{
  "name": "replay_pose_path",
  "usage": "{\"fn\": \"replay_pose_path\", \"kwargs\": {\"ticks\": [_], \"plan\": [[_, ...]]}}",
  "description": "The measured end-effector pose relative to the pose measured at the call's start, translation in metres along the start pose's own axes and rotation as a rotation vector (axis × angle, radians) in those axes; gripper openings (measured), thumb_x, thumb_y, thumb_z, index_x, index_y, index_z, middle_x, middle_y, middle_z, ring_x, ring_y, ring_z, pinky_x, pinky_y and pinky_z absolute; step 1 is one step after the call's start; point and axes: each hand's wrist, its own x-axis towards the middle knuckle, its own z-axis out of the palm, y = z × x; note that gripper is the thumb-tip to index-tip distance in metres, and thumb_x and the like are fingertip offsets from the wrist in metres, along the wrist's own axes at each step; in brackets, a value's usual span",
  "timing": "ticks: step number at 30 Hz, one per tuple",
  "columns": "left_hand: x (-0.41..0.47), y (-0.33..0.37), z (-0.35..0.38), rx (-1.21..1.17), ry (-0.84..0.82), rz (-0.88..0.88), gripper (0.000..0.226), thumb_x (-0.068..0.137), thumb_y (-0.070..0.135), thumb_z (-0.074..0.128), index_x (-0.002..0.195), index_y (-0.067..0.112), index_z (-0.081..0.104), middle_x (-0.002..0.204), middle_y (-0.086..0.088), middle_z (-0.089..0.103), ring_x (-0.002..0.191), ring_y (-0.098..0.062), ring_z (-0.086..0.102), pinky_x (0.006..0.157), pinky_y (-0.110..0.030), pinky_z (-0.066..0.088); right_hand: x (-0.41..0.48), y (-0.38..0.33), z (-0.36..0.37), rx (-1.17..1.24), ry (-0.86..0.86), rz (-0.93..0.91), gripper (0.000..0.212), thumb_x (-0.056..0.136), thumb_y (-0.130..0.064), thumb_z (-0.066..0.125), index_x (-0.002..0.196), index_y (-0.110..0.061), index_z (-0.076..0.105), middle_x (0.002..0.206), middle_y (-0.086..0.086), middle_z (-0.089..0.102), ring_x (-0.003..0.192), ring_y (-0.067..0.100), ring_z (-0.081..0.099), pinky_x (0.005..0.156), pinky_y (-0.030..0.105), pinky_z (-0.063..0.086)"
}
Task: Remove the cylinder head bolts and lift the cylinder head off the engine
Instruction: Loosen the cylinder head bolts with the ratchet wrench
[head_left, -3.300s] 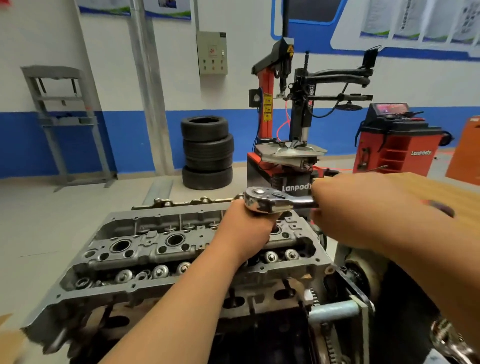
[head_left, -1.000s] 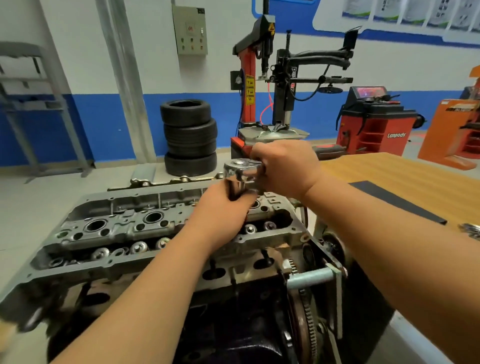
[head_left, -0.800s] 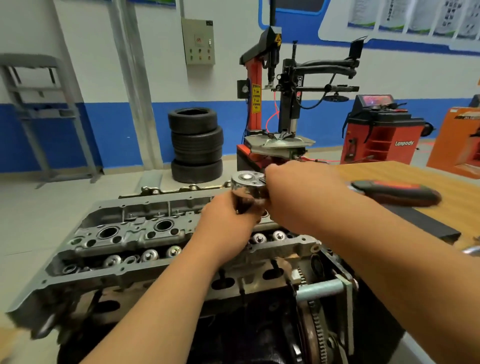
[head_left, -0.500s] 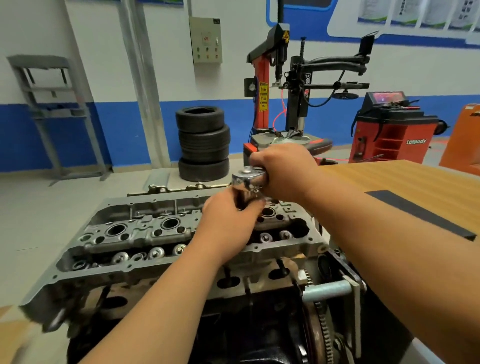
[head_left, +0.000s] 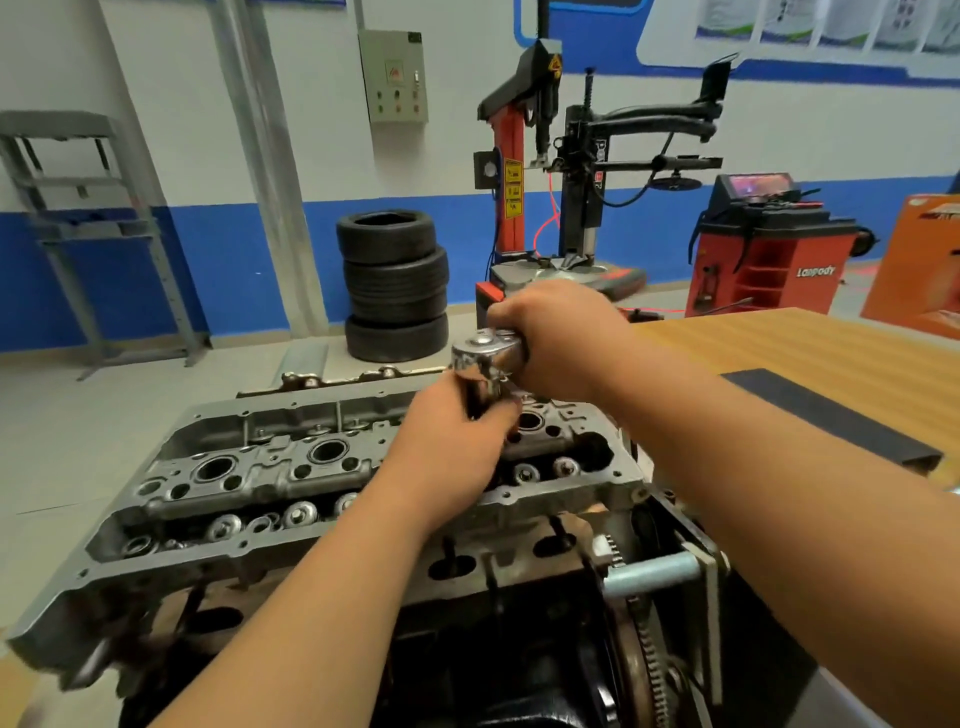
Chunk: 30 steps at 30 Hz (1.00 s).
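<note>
Hiding the bolt beneath it, the left hand curls round the upright shaft under the ratchet head, while the right hand wraps and covers the handle, the two hands close together. The one cylinder head, grey cast metal with three visible round wells, sits on the engine, left of the wooden bench. Four tyres stack far behind.

Bright even indoor light, wide-angle edge warp, slight motion blur.
</note>
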Motion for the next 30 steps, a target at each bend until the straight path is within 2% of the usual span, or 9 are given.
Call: {"fn": "replay_pose_path", "kwargs": {"ticks": [3,5,9,12,15,18,23,26,30], "plan": [[0.002,-0.003,0.002,0.061,-0.05,0.067,0.013,0.091,0.028,0.056,0.079,0.028,0.063,0.072,0.012,0.067,0.064,0.0,0.058,0.052,-0.015,0.041,-0.026,-0.009,0.002,-0.146,-0.082,0.153,0.019,0.08,-0.026,0.06,0.067,-0.021,0.047,0.061,-0.003,0.049,0.051,0.015,0.047,0.044,0.024,0.033],[0.001,-0.002,0.002,0.06,-0.063,0.089,0.019,0.087,0.02,0.054,0.073,0.031,0.062,0.06,0.015,0.063,0.051,-0.001,0.051,0.042,-0.011,0.038,-0.03,-0.018,-0.001,-0.211,-0.109,0.198,0.033,0.077,-0.023,0.062,0.06,-0.02,0.034,0.057,-0.001,0.042,0.046,0.016,0.04,0.043,0.023,0.031],[-0.001,0.0,0.0,0.017,0.013,0.002,0.008,0.089,0.035,0.06,0.082,0.037,0.063,0.076,0.025,0.066,0.07,0.008,0.058,0.061,-0.021,0.042,-0.01,-0.002,-0.002,-0.208,0.074,0.013,0.013,0.082,-0.034,0.056,0.079,-0.021,0.057,0.066,-0.003,0.056,0.058,0.022,0.055,0.049,0.028,0.042],[-0.003,0.004,0.001,0.004,0.025,-0.006,0.003,0.087,0.034,0.063,0.09,0.033,0.064,0.081,0.02,0.068,0.076,0.004,0.061,0.068,-0.023,0.042,-0.011,0.005,0.001,-0.098,0.049,0.008,0.019,0.086,-0.033,0.052,0.102,-0.023,0.059,0.081,-0.002,0.061,0.073,0.023,0.058,0.059,0.031,0.046],[-0.004,0.004,0.0,0.062,-0.01,0.01,0.011,0.087,0.029,0.057,0.082,0.026,0.066,0.07,0.009,0.065,0.066,-0.007,0.056,0.06,-0.027,0.041,-0.021,-0.009,0.002,-0.12,-0.001,0.093,0.006,0.08,-0.026,0.056,0.077,-0.021,0.053,0.063,-0.004,0.048,0.053,0.017,0.048,0.045,0.026,0.034],[-0.003,0.005,0.004,0.151,-0.01,0.04,0.015,0.086,0.024,0.052,0.075,0.026,0.062,0.067,0.009,0.063,0.068,-0.005,0.053,0.055,-0.026,0.035,-0.035,-0.012,0.003,-0.219,0.13,0.148,0.033,0.075,-0.025,0.06,0.056,-0.022,0.034,0.05,-0.003,0.038,0.039,0.015,0.037,0.039,0.02,0.025],[-0.003,0.006,0.005,0.109,0.073,-0.017,0.006,0.088,0.034,0.061,0.082,0.034,0.062,0.076,0.015,0.067,0.075,0.0,0.06,0.06,-0.021,0.039,-0.009,0.007,0.0,-0.122,0.083,-0.039,0.022,0.088,-0.038,0.052,0.101,-0.021,0.057,0.079,-0.002,0.06,0.072,0.023,0.058,0.061,0.031,0.047],[-0.004,0.004,0.003,0.101,0.071,-0.011,0.011,0.088,0.036,0.061,0.079,0.033,0.066,0.072,0.017,0.067,0.074,-0.003,0.061,0.061,-0.028,0.04,-0.012,-0.005,-0.006,-0.084,0.022,0.048,0.009,0.082,-0.026,0.056,0.079,-0.02,0.05,0.072,-0.002,0.052,0.063,0.022,0.05,0.053,0.029,0.035],[-0.003,0.009,0.006,0.239,0.016,0.049,0.031,0.088,0.02,0.056,0.074,0.047,0.061,0.066,0.029,0.062,0.059,-0.002,0.056,0.054,-0.026,0.034,-0.036,-0.022,0.006,-0.16,0.148,0.227,0.037,0.078,-0.019,0.061,0.06,-0.013,0.029,0.052,0.0,0.034,0.041,0.019,0.03,0.04,0.023,0.019]]}}
